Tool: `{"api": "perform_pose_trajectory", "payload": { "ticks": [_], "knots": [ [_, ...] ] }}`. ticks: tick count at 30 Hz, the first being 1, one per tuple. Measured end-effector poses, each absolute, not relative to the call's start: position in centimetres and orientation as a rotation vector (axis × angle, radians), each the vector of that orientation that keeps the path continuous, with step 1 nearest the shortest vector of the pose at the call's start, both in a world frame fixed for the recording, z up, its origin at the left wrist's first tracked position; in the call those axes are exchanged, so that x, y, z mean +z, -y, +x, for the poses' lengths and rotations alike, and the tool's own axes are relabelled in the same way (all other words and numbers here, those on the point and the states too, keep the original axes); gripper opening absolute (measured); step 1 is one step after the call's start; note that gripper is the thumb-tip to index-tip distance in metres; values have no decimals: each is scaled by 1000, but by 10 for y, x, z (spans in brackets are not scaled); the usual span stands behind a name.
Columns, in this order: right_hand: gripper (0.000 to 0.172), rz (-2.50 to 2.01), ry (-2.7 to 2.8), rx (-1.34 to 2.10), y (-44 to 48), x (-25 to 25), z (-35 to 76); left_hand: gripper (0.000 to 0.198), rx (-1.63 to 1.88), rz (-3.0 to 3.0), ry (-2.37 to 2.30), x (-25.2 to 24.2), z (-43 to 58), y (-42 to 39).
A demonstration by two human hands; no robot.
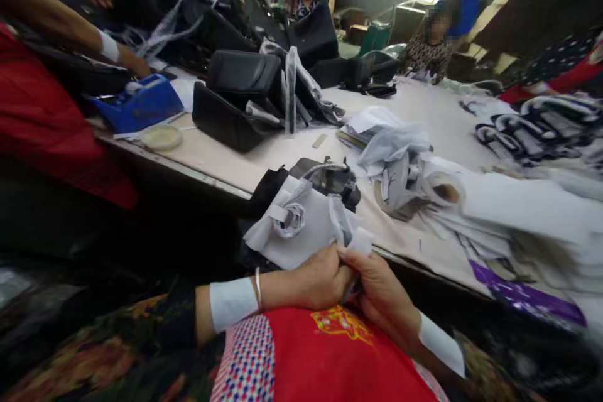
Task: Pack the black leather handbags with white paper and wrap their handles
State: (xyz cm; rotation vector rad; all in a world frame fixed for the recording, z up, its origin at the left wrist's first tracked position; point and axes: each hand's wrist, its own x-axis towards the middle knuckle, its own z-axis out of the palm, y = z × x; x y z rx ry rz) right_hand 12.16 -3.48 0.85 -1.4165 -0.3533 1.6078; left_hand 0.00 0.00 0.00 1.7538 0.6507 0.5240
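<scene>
Grip closed: left hand (320, 279) and right hand (382, 296) pinch white paper (306, 229) wrapping black bag (330, 177), roll (443, 191) nearby.

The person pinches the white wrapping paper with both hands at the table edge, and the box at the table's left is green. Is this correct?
Not quite: the head view shows the box is blue, not green. The rest stands: the left hand and the right hand both pinch the white wrapping paper at the edge of the table.
</scene>
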Motion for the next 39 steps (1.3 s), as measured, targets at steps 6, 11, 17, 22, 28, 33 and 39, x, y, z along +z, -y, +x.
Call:
{"api": "perform_pose_trajectory", "payload": {
  "ticks": [6,11,17,22,28,33,39],
  "knots": [
    [29,-1357,147,1584,34,5,118,24,593,1591,-903,-7,-3,5],
    [23,-1309,74,1624,35,7,115,31,552,1278,-929,-10,-8,7],
    [22,-1316,111,1681,39,10,120,37,507,1238,-970,-10,-12,7],
    [29,-1395,237,1694,42,20,126,41,453,1252,-973,-8,-13,8],
    [32,-1464,304,1679,44,30,129,37,511,1295,-942,-7,-13,11],
    [30,-1423,414,1717,42,31,131,38,555,1339,-827,-7,-11,11],
    [45,-1406,945,1814,43,35,176,35,566,1307,-882,-9,-10,10]
  ]
}}
